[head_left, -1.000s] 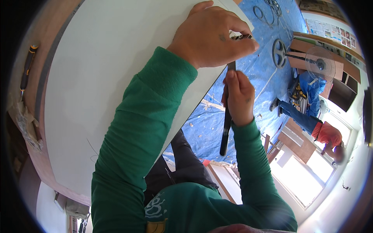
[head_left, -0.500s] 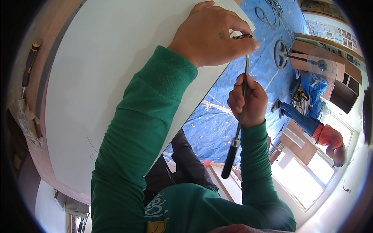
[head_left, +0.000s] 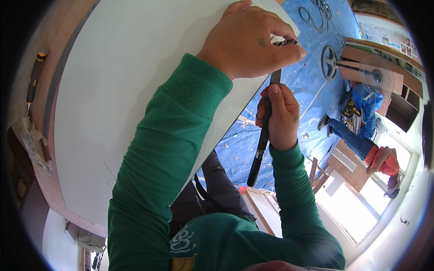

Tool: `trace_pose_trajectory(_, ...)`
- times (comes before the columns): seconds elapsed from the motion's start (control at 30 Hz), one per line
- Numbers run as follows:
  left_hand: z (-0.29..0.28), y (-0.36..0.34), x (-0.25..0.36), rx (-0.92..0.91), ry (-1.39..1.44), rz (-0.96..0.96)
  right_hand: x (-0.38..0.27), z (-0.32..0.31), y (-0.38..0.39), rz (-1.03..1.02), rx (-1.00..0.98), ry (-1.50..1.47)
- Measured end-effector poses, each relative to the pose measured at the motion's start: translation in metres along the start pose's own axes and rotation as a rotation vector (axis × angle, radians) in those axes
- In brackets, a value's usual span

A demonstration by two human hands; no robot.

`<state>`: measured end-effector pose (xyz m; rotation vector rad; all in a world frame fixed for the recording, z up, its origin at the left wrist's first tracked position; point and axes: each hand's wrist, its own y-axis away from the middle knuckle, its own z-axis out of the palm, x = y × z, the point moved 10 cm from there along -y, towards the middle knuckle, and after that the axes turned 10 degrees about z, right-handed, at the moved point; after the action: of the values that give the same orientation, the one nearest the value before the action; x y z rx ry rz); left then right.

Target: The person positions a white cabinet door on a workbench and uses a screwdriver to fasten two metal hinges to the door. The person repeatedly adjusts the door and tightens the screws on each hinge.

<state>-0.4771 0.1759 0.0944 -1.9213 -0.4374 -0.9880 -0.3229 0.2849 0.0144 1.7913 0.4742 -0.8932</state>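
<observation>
Upper centre: your left hand (head_left: 253, 47) pinches metal piece (head_left: 288, 42) over white panel (head_left: 113, 90); right hand (head_left: 283, 119) grips dark tool (head_left: 262, 136), just turned broad-face, likely meeting panel edge.

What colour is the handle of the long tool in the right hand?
The handle is black, best seen in the head view.

Across the left, the white panel (head_left: 104, 104) looks smooth and matt. Right of centre, the long tool (head_left: 264, 135) shows dark metal, a shiny ferrule (head_left: 259, 154) and a glossy black handle (head_left: 254, 171). The green sleeve (head_left: 167, 131) is fuzzy cloth; the blue tarp (head_left: 312, 83), upper right, wrinkled plastic.
</observation>
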Motion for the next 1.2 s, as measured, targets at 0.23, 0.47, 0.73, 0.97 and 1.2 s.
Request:
trace_pose_trajectory(0.23, 0.0, -0.002, 0.001, 0.017, -0.014, 0.007, 0.01, 0.003, 0.01, -0.006, 0.056, 0.086)
trace_pose_trajectory(0.47, -0.003, -0.003, 0.003, -0.016, -0.012, 0.021, -0.001, 0.001, 0.004, -0.011, 0.074, 0.086)
trace_pose_trajectory(0.73, -0.002, -0.003, 0.003, -0.01, -0.009, -0.008, -0.001, 0.004, 0.007, -0.049, 0.047, 0.106)
trace_pose_trajectory(0.97, -0.001, 0.0, 0.003, 0.028, -0.04, 0.021, 0.006, 0.001, 0.012, -0.028, 0.043, 0.13)
trace_pose_trajectory(1.2, 0.0, -0.001, 0.005, 0.027, -0.035, 0.049, 0.011, 0.002, 0.015, -0.018, 0.051, 0.105)
